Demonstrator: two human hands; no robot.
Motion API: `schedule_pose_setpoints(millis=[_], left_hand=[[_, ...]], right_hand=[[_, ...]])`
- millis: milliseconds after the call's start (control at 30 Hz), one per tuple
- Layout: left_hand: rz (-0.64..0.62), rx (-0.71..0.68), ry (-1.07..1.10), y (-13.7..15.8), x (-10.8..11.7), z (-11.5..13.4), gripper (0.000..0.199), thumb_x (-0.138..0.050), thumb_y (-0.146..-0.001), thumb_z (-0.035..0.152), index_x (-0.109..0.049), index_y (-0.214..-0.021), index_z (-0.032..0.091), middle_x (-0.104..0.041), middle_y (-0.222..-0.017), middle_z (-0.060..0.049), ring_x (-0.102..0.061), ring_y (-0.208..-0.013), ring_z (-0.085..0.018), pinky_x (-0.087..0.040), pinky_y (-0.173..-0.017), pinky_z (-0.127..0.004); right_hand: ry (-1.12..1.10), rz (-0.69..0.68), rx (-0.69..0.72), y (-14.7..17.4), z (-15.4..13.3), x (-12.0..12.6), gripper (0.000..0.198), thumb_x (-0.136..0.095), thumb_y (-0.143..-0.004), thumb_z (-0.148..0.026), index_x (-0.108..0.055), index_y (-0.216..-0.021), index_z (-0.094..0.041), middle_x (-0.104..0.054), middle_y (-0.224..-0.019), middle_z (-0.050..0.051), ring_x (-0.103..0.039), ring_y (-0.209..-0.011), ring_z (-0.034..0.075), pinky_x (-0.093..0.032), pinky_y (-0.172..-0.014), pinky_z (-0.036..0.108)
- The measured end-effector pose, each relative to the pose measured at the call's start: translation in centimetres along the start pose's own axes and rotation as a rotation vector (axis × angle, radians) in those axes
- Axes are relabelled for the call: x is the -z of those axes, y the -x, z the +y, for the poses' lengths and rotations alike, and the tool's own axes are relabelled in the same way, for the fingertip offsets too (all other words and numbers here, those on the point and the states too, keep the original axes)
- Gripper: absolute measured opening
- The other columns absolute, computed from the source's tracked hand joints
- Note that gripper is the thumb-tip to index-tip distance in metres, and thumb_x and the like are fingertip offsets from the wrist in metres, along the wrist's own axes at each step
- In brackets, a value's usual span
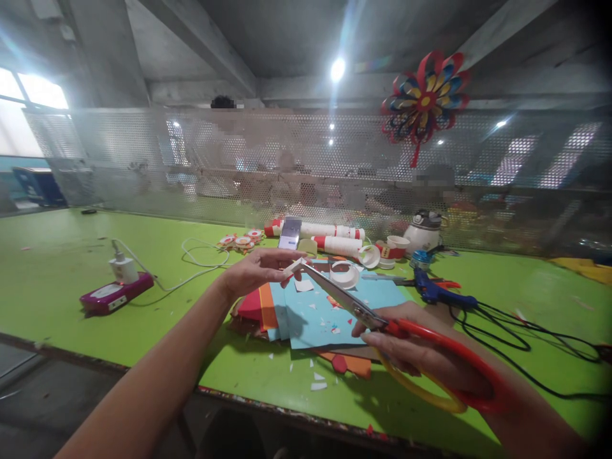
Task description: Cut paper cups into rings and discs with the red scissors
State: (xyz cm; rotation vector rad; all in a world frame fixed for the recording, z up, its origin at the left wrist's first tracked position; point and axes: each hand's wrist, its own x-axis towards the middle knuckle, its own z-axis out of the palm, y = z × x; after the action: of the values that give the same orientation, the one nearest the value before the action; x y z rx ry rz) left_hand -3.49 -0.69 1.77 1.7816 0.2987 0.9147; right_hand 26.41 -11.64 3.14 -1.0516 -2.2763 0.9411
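Observation:
My left hand [261, 271] pinches a small folded piece of white paper [292, 269] above the table. In my right hand [421, 341] is a pair of scissors [344, 303] with one red and one yellow handle loop; its blade tips reach the white piece. Whether the blades are parted there is hard to make out. Beneath both hands lie light blue sheets [306, 319], strewn with paper scraps and a white square [304, 286]. A cut white paper cup ring [344, 274] rests behind the blades. Red and orange sheets [268, 306] stick out at the left.
A blue glue gun [437, 293] with black cables lies at the right. A purple power strip [115, 293] with a white charger stands left. Behind are a phone [289, 234], stacked paper cups [329, 231] and a white kettle-like container [423, 233]. A perforated screen [306, 159] borders the table's back.

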Motion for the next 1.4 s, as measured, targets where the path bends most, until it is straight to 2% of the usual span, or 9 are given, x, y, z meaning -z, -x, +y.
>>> schedule_pose_setpoints(millis=[133, 300, 467, 667, 900, 1000, 1100, 1200, 1400], left_hand=[[0.027, -0.012, 0.032, -0.1, 0.0, -0.1, 0.044, -0.068, -0.075, 0.020, -0.065, -0.119, 0.016, -0.068, -0.097, -0.013, -0.061, -0.081, -0.018, -0.048, -0.060, -0.024], [0.037, -0.019, 0.068, 0.0, 0.5, -0.5, 0.045, -0.067, -0.076, 0.020, -0.063, -0.121, 0.016, -0.067, -0.100, -0.015, -0.062, -0.089, -0.022, -0.049, -0.062, -0.027], [0.039, -0.056, 0.117, 0.0, 0.3, -0.4, 0.046, -0.067, -0.076, 0.021, -0.061, -0.122, 0.017, -0.063, -0.116, -0.018, -0.062, -0.092, -0.025, -0.050, -0.064, -0.030], [0.054, -0.081, 0.148, 0.0, 0.1, -0.1, 0.046, -0.066, -0.077, 0.021, -0.061, -0.123, 0.019, -0.062, -0.119, -0.018, -0.063, -0.095, -0.027, -0.050, -0.063, -0.030], [0.060, -0.057, 0.188, 0.0, 0.1, -0.2, 0.044, -0.065, -0.079, 0.020, -0.061, -0.123, 0.021, -0.063, -0.120, -0.017, -0.066, -0.095, -0.028, -0.052, -0.063, -0.030], [0.062, -0.058, 0.216, -0.1, 0.0, -0.2, 0.041, -0.062, -0.081, 0.020, -0.062, -0.122, 0.021, -0.065, -0.115, -0.018, -0.067, -0.092, -0.028, -0.051, -0.061, -0.029], [0.059, -0.041, 0.280, -0.1, -0.1, -0.2, 0.039, -0.058, -0.085, 0.024, -0.059, -0.124, 0.019, -0.065, -0.113, -0.021, -0.068, -0.087, -0.027, -0.050, -0.057, -0.027], [0.071, -0.028, 0.336, -0.1, -0.3, -0.3, 0.040, -0.058, -0.085, 0.028, -0.058, -0.124, 0.018, -0.064, -0.111, -0.022, -0.068, -0.084, -0.025, -0.049, -0.054, -0.024], [0.158, 0.034, 0.213, 0.0, -0.6, -0.1, 0.044, -0.065, -0.081, 0.022, -0.056, -0.124, 0.018, -0.064, -0.111, -0.017, -0.067, -0.090, -0.025, -0.052, -0.062, -0.027]], right_hand=[[0.174, -0.016, 0.037, -0.4, 0.1, -0.1, 0.027, -0.054, -0.090, -0.041, -0.065, -0.085, -0.017, -0.049, -0.065, -0.003, -0.041, -0.059, 0.011, -0.034, -0.053, 0.021], [0.309, -0.065, 0.055, -0.7, 0.2, -0.2, 0.023, -0.048, -0.092, -0.033, -0.065, -0.088, -0.018, -0.052, -0.066, -0.001, -0.043, -0.060, 0.012, -0.034, -0.052, 0.020], [0.386, 0.036, 0.049, -0.9, 0.3, 0.2, 0.021, -0.049, -0.088, -0.028, -0.067, -0.091, -0.018, -0.059, -0.072, 0.001, -0.049, -0.065, 0.015, -0.037, -0.056, 0.023], [0.327, 0.138, -0.006, -1.2, 0.2, 0.5, 0.022, -0.051, -0.086, -0.026, -0.067, -0.098, -0.016, -0.064, -0.074, 0.001, -0.055, -0.066, 0.016, -0.041, -0.058, 0.024], [0.341, 0.131, 0.051, -1.5, 0.4, -0.1, 0.022, -0.048, -0.091, -0.032, -0.065, -0.093, -0.017, -0.066, -0.083, 0.005, -0.060, -0.081, 0.022, -0.046, -0.069, 0.029], [0.352, 0.180, -0.001, -1.6, 0.4, -0.2, 0.027, -0.047, -0.091, -0.036, -0.064, -0.097, -0.017, -0.067, -0.084, 0.005, -0.060, -0.076, 0.021, -0.046, -0.065, 0.028], [0.341, 0.281, -0.038, -1.9, 0.9, -0.2, 0.031, -0.049, -0.089, -0.039, -0.065, -0.101, -0.016, -0.067, -0.076, 0.004, -0.060, -0.069, 0.020, -0.045, -0.060, 0.027], [0.369, 0.338, -0.051, -2.3, 1.9, -0.1, 0.032, -0.051, -0.087, -0.041, -0.067, -0.098, -0.016, -0.068, -0.073, 0.004, -0.061, -0.067, 0.020, -0.046, -0.059, 0.027], [0.307, 0.376, -0.053, -2.9, 3.2, -0.5, 0.040, -0.052, -0.085, -0.044, -0.068, -0.109, -0.016, -0.068, -0.070, 0.003, -0.062, -0.067, 0.020, -0.048, -0.059, 0.027]])
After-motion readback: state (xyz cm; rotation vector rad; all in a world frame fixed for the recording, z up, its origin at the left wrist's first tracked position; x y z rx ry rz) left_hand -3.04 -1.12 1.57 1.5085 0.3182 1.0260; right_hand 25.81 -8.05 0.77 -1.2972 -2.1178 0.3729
